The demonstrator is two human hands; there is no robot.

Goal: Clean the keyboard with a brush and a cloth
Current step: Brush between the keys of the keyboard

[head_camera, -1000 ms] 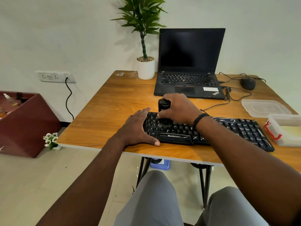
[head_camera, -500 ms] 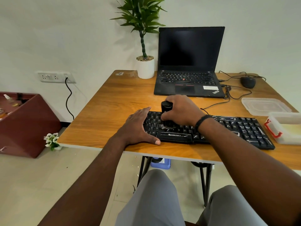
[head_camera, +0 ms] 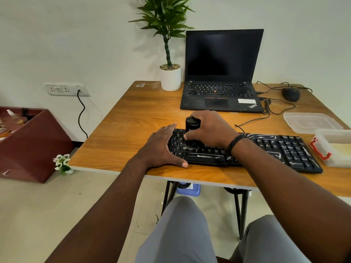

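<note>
step: brushing left keys | keyboard [head_camera: 247, 149] lower centre on bench [head_camera: 133, 118] | right hand [head_camera: 209, 130] fingers clamped on brush [head_camera: 191, 126], bristles on keys | left hand [head_camera: 161, 149] flat, fingers straight, pinning left end | we'd keep brush upright, short light strokes along rows, pushing white debris off; cloth not seen

We had one head-worn view only; it looked forward and down, close over the wooden table [head_camera: 133, 118], toward the wall [head_camera: 76, 44].
</note>
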